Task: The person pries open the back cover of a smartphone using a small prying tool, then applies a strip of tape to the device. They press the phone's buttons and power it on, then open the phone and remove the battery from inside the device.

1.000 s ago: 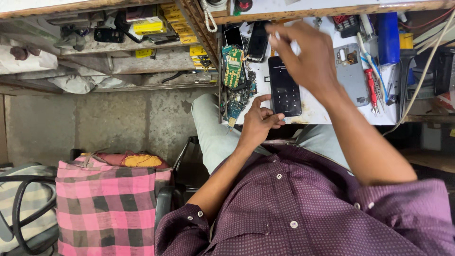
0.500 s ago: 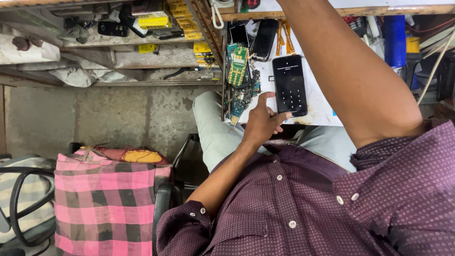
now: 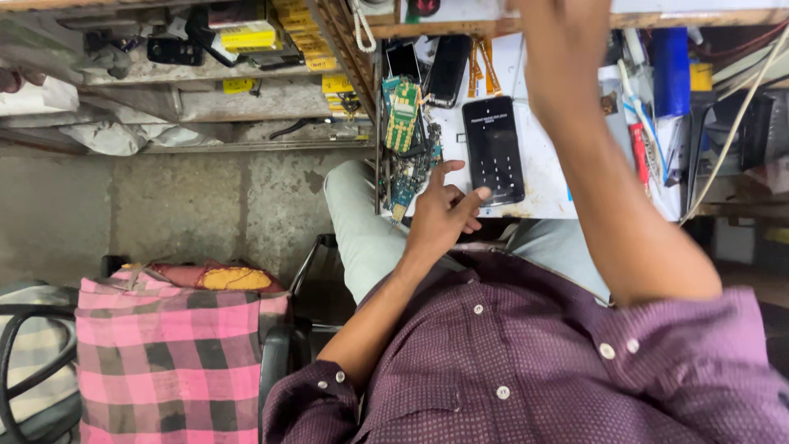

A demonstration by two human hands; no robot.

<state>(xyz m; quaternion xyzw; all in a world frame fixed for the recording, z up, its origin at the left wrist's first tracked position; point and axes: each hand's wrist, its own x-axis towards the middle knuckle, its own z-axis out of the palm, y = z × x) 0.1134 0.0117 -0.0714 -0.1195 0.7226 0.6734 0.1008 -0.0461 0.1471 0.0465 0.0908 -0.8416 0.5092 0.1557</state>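
Observation:
A black smartphone (image 3: pixel 493 148) with a dim keypad on its screen lies flat on the white worktop (image 3: pixel 542 164). My left hand (image 3: pixel 444 215) rests at the worktop's near edge. One fingertip touches the phone's lower left corner and the index finger points up beside it; it holds nothing. My right arm reaches up over the worktop, and my right hand (image 3: pixel 563 29) is cut off by the top edge of the frame, so its fingers are hidden.
Green circuit boards (image 3: pixel 403 115) and two more dark phones (image 3: pixel 448 70) lie left of the smartphone. A blue box (image 3: pixel 670 62), a red-handled tool (image 3: pixel 641 152) and cables crowd the right. Shelves with yellow boxes (image 3: pixel 246 37) stand left. A pink checked bag (image 3: pixel 177 353) sits by my knee.
My right hand let go of the smartphone and rose past the top of the frame. The phone now lies on the worktop. My left hand moved up to touch its lower corner.

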